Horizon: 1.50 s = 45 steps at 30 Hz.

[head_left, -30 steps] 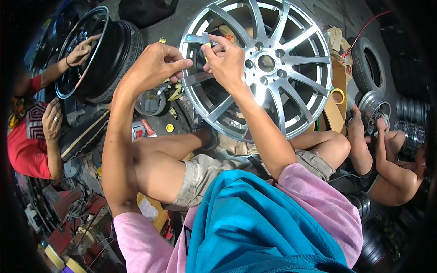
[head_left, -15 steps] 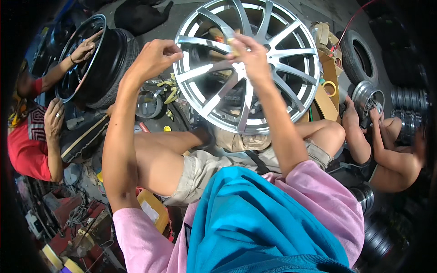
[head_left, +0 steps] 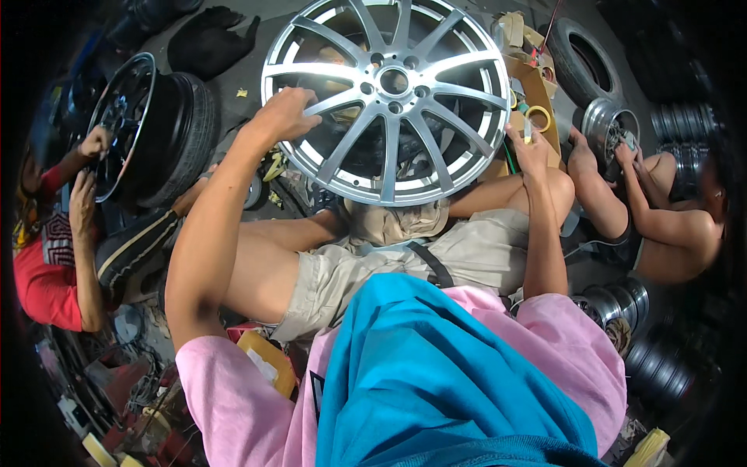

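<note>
A large silver multi-spoke alloy wheel (head_left: 389, 148) stands in front of me, its face toward me and its lower edge by my shorts. My left hand (head_left: 286, 117) is closed around the wheel's left side, fingers curled in between rim and spokes. Beyond the wheel's right edge, above my knee, is my right hand (head_left: 532, 156). Its fingers pinch a small yellow and white piece (head_left: 527, 134), too small to name. The tips of the left fingers are partly hidden by the spokes.
A cardboard box (head_left: 537, 89) holding a yellow tape roll (head_left: 538, 118) stands on the right, near a tyre (head_left: 583, 62). Another person handles a wheel (head_left: 611, 128) there. At left, a person in red touches a dark wheel (head_left: 128, 128). A black animal (head_left: 210, 43) lies behind.
My right hand has moved from in front of the hub out past the wheel's right edge. My left hand, earlier beside the rim, now grips it. The left co-worker's raised hand has come down.
</note>
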{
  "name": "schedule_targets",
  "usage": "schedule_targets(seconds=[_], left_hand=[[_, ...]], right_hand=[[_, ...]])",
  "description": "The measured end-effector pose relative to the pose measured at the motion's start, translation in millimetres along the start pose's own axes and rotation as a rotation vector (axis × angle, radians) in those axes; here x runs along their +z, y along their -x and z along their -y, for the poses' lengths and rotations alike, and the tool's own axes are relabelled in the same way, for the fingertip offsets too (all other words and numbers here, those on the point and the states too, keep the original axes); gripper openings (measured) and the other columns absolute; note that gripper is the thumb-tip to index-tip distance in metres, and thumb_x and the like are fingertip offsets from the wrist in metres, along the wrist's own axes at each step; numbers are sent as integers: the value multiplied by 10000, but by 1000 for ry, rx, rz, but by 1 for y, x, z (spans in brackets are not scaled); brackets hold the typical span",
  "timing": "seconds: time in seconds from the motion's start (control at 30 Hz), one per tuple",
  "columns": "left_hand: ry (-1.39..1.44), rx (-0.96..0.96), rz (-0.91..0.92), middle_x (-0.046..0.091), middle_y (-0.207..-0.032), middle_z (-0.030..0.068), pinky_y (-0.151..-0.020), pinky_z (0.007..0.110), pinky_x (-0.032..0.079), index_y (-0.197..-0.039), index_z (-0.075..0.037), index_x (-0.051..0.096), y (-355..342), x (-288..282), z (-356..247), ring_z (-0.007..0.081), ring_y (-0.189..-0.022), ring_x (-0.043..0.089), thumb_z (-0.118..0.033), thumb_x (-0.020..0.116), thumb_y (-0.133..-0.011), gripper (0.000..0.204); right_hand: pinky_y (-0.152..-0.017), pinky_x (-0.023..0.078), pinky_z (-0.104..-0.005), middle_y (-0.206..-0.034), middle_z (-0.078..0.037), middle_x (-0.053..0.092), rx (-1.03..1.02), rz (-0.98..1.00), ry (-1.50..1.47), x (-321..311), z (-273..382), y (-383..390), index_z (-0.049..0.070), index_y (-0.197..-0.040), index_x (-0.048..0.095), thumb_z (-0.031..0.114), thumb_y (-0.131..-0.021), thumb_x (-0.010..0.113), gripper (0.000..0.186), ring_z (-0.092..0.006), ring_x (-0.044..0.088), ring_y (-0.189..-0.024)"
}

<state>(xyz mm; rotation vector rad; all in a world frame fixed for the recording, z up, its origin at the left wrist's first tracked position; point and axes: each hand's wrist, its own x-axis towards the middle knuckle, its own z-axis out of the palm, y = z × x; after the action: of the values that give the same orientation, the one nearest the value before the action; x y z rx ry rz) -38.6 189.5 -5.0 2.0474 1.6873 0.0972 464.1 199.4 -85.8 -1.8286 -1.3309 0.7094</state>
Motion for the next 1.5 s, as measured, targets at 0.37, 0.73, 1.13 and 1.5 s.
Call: schedule_targets(seconds=[0.37,0.73,1.13,1.5], left_hand=[[58,59,-110,729,-1120,301,-959,506,526,-1265,37,676,-23,49,23,464,-1089,696,-399,738,-942,546],[160,-65,-193,737,-1070,273,-921,535,531,-1170,2,672,5,70,6,463,-1065,700,-418,708,-977,463],[602,-456,-140,689,-1141,386,-993,557,515,-1291,119,513,68,123,-68,544,-1114,669,-269,673,-990,516],[680,-470,-34,673,-1185,374,-1031,559,508,-1344,116,483,69,132,-55,545,-1159,652,-250,645,-1002,527]], right_hand=[[-854,539,-380,-937,-166,753,89,147,42,24,-21,6,-76,-1124,765,624,-812,845,770,-236,690,-882],[-738,546,-349,-911,-79,756,-20,72,57,27,-19,-16,-37,-1119,753,261,-921,851,371,-150,676,-798],[-917,553,-471,-1056,-245,776,-402,205,466,74,74,-141,59,-1237,762,530,-899,772,580,-406,742,-1065],[-944,540,-445,-1080,-234,772,-487,177,413,68,79,-121,22,-1212,757,493,-899,798,567,-393,738,-1042]])
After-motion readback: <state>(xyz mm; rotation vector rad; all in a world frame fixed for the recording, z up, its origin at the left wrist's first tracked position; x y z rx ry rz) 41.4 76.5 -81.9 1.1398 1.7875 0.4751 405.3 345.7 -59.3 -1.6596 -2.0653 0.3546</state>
